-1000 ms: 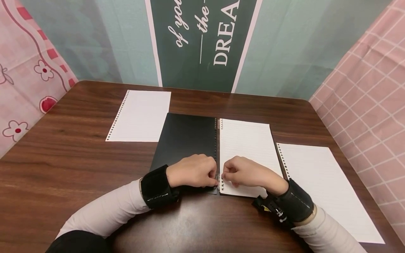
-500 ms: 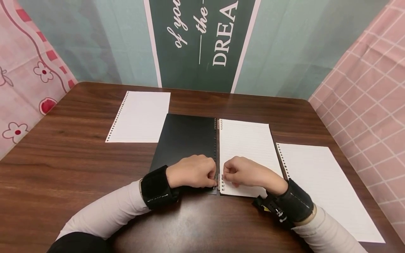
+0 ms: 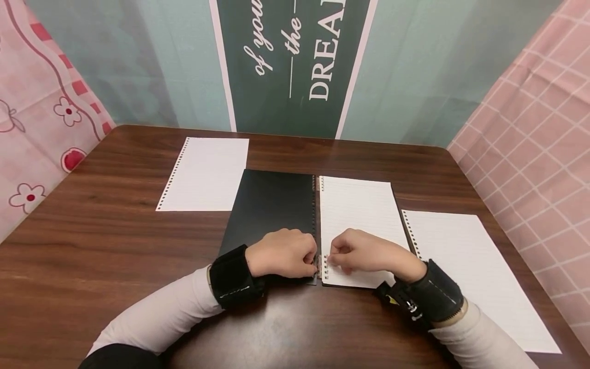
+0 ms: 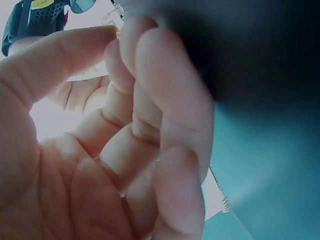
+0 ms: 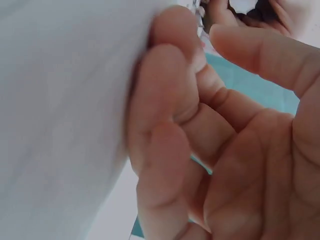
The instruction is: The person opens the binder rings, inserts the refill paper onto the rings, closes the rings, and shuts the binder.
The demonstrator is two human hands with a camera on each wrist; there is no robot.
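Observation:
An open ring notebook lies in the middle of the table, its black cover [image 3: 276, 205] to the left and a stack of lined paper [image 3: 357, 210] to the right. Clear binding rings [image 3: 325, 267] show at the lower end of its spine. My left hand [image 3: 283, 251] pinches the lower spine between thumb and index finger; the left wrist view shows those tips meeting beside a clear ring. Over the lined paper, just right of the rings, is my right hand [image 3: 364, 251]. Its fingers [image 5: 165, 75] are loosely curled against the page, the thumb apart from them with nothing visible between.
A loose punched sheet [image 3: 207, 174] lies at the back left, meeting the black cover's corner. Another lined punched sheet [image 3: 465, 256] lies on the right, partly behind the right wrist strap [image 3: 435, 292]. Fabric hangs behind the brown table [image 3: 115, 230] and at both sides.
My right hand has shifted slightly to the right, off the lower rings, which show more plainly now. My left hand keeps its grip at the spine. The head view has tilted a little.

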